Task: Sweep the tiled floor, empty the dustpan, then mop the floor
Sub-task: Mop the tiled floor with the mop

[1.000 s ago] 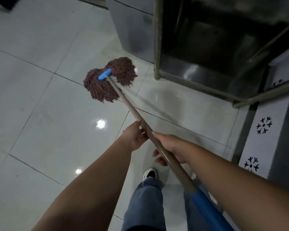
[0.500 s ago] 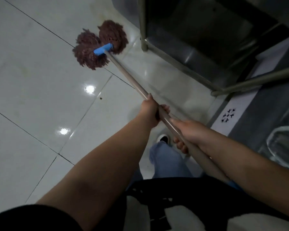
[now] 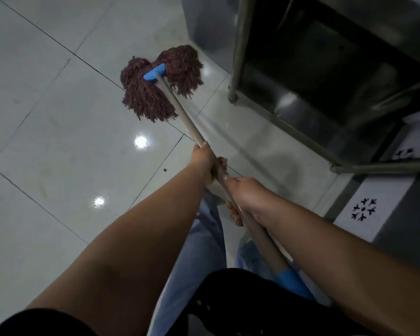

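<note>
Maroon yarn strands of the mop head lie splayed on the glossy pale tiled floor, spread in two lobes either side of a blue clamp that joins them to the handle. The mop head sits close to the foot of a metal leg belonging to a stainless steel unit, without touching it. The beige handle runs back diagonally toward the person, ending in a blue grip near the body. The left hand is wrapped around the handle farther down toward the mop head, fingers curled over it. The right hand grips the handle just behind the left, thumb laid along the shaft and fingertips showing beneath. Below the arms are blue jeans and a dark garment. Bright ceiling lights reflect off the tiles. At the right edge lies a white panel with black snowflake motifs.
</note>
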`<move>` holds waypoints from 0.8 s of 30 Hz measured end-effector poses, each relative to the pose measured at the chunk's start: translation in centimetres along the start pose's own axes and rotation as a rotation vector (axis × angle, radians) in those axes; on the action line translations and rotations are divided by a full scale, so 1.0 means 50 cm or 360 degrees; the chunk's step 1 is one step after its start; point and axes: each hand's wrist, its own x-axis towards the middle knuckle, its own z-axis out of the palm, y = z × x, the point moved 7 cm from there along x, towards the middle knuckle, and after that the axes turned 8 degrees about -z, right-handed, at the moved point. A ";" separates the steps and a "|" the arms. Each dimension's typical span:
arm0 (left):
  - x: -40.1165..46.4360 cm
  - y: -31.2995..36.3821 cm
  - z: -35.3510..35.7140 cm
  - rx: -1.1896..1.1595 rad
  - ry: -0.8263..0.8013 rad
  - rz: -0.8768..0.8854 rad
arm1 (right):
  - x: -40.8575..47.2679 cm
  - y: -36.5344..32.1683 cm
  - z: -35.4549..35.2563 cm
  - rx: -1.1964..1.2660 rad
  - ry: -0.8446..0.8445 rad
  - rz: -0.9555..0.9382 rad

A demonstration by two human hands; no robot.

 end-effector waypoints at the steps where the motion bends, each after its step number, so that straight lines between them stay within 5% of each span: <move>1: 0.014 0.044 -0.004 0.0010 -0.0044 -0.0017 | 0.021 -0.040 0.003 -0.0031 0.0033 -0.0001; 9: 0.112 0.448 -0.098 0.0499 0.0078 0.0208 | 0.190 -0.407 0.135 0.0243 -0.0017 0.0012; 13: 0.124 0.534 -0.089 0.0647 0.0101 0.0340 | 0.228 -0.504 0.141 0.0225 -0.0020 -0.0092; 19: 0.131 0.445 -0.024 0.0683 0.0039 0.0200 | 0.163 -0.372 0.066 0.0313 -0.0016 -0.0101; 24: 0.124 0.241 0.036 0.0527 -0.0119 -0.0101 | 0.042 -0.166 -0.041 0.0338 0.0039 -0.0139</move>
